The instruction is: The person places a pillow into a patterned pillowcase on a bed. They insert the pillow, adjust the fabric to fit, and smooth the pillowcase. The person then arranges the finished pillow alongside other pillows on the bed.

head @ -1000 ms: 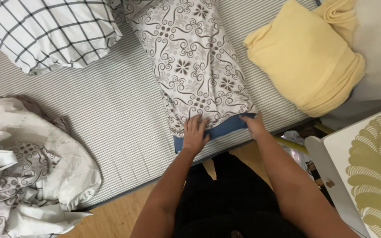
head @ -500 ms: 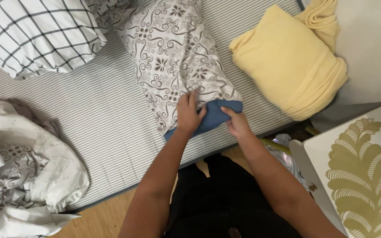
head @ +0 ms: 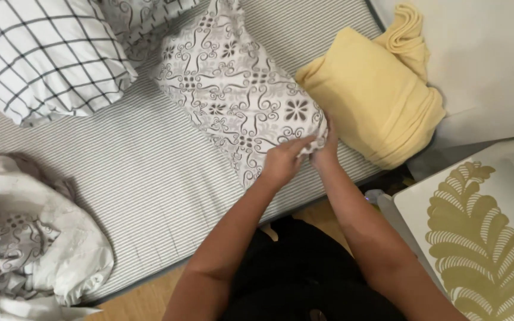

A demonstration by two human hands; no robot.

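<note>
Our left hand (head: 282, 161) and right hand (head: 327, 148) close together, both pinching the patterned pillow (head: 233, 89) corner (grey swirls), yellow blanket (head: 370, 101) just beside.

Hidden and cut-off parts on the grey-striped mattress (head: 150, 172)

The right hand (head: 327, 148) is mostly covered by the left hand (head: 282, 161) and the grey-patterned white pillow (head: 239, 89), so its grip cannot be told. The black-checked white pillow (head: 43, 53) and the crumpled white bedding (head: 31, 249) run off the left edge.
</note>
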